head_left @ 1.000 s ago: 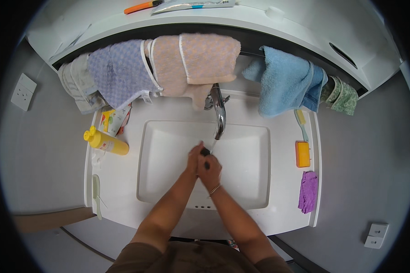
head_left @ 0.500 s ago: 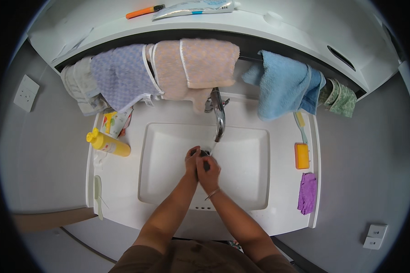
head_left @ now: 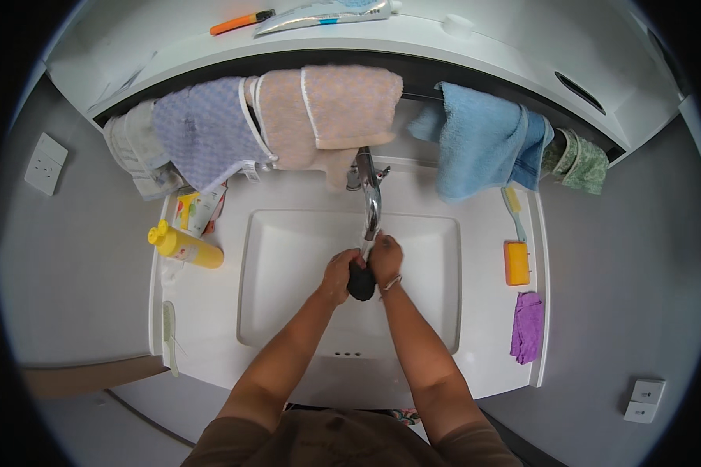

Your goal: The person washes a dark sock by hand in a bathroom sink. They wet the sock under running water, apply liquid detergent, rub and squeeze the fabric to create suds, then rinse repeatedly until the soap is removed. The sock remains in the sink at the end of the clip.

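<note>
A small dark cloth [head_left: 361,283], rounded in shape and hanging like a sock, is held under the running tap [head_left: 373,198] in the white sink [head_left: 276,311]. My left hand [head_left: 338,274] grips its upper left side, fingers wrapped around the edge. On the other side my right hand [head_left: 385,260] is closed at the cloth's upper right, just beside the spout's mouth. Water runs down between both hands onto the cloth. Its exact kind cannot be told.
On the left rim stand a yellow bottle [head_left: 185,245] and a pale comb [head_left: 170,335]. A toothbrush [head_left: 514,212], an orange-yellow sponge [head_left: 516,263] and a purple cloth [head_left: 527,327] line the right. Behind the tap hang a peach towel [head_left: 350,105] and a blue towel [head_left: 483,144].
My hands have moved apart from a tight clasp. The right hand went up and right toward the spout, and the dark cloth now hangs in view between them.
</note>
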A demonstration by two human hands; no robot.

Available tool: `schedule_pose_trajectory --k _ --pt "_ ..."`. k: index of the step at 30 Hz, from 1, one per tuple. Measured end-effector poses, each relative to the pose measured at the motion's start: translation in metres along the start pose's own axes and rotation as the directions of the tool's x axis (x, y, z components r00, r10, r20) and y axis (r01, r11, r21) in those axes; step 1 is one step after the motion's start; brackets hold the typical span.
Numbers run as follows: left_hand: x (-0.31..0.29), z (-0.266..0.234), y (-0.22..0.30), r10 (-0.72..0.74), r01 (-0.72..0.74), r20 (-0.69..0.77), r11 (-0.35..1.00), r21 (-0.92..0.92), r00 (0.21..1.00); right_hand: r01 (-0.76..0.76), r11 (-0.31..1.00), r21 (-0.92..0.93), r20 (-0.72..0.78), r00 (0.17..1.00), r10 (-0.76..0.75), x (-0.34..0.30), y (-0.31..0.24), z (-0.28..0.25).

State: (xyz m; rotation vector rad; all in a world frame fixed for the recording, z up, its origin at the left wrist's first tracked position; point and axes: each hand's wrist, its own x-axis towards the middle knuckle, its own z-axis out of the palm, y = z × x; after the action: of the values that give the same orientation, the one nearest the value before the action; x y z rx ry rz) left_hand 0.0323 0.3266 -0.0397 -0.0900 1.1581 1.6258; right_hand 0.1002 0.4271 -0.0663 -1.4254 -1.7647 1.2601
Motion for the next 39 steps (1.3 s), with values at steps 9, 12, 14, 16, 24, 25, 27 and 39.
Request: schedule_pose_trajectory --k 9,12,14,16,24,25,27,39 --pt "-0.014 -0.068 0.018 -0.341 0.333 0.309 0.940 0.079 0.888 -0.626 0.217 0.749 0.619 0.778 0.108 0.005 0.001 -0.040" --pt "-0.017 -0.066 0.017 -0.139 0.138 -0.019 0.948 0.287 0.990 -0.626 0.252 0.737 0.637 0.769 0.048 0.013 -0.001 -0.046" --pt "-0.012 -0.076 0.022 0.103 -0.094 -0.072 0.989 0.110 0.992 -0.521 0.375 0.767 0.549 0.835 0.037 0.024 0.018 -0.051" --pt "-0.015 -0.085 0.036 0.173 -0.183 -0.106 0.979 -0.093 0.979 -0.454 0.539 0.709 0.506 0.860 0.060 0.030 0.024 -0.065" --pt "-0.023 -0.060 0.045 0.141 -0.112 0.101 0.962 -0.250 0.985 -0.629 0.525 0.574 0.698 0.711 0.089 0.010 0.014 -0.065" --pt "-0.028 -0.049 0.049 0.144 -0.102 0.164 0.966 -0.239 0.976 -0.688 0.463 0.559 0.744 0.662 0.085 0.007 0.010 -0.067" --pt "-0.037 -0.027 0.057 0.110 -0.061 0.250 0.979 -0.197 0.962 -0.791 0.335 0.511 0.826 0.560 0.062 -0.001 0.001 -0.072" --pt "-0.005 -0.036 0.007 -0.146 0.248 0.296 0.905 -0.345 0.944 -0.488 0.453 0.746 0.508 0.857 0.087 -0.035 0.006 -0.031"
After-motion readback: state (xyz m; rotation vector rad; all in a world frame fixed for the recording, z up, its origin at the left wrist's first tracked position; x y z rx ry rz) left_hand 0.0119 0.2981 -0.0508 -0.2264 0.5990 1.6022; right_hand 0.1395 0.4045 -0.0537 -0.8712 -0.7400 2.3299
